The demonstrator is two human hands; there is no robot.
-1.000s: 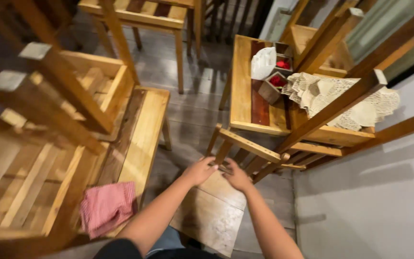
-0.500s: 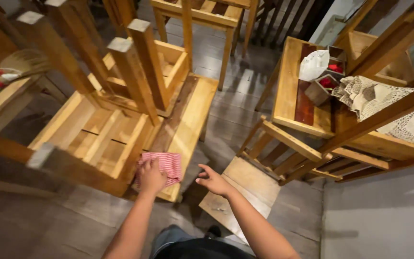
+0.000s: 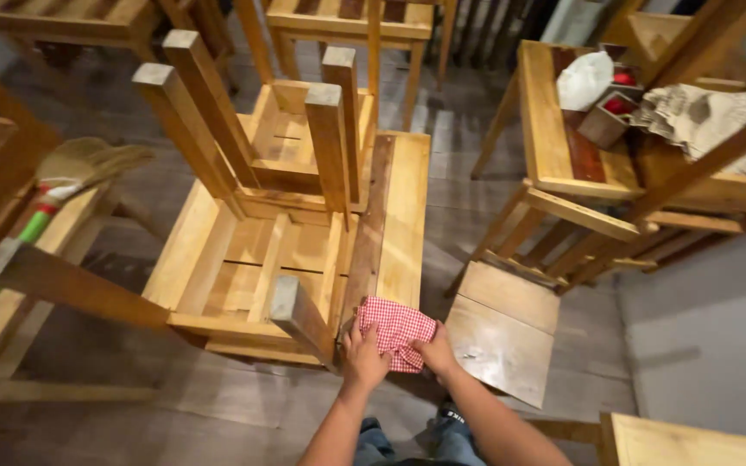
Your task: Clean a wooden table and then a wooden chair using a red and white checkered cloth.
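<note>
Bare forearms, blue jeans, dark shoes.

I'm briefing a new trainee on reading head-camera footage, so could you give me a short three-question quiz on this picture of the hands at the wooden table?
1. True or false: both the left hand and the right hand touch the red-and-white checked cloth.
2. The upturned chairs rest on: A) the floor, B) the wooden table, C) a shelf.
3. In a few words: which end of the table does the cloth lie at, seen from the person?

Key:
1. True; each hand is on the cloth.
2. B; their legs stick up from the tabletop.
3. The near end, by the person's knees.
</note>
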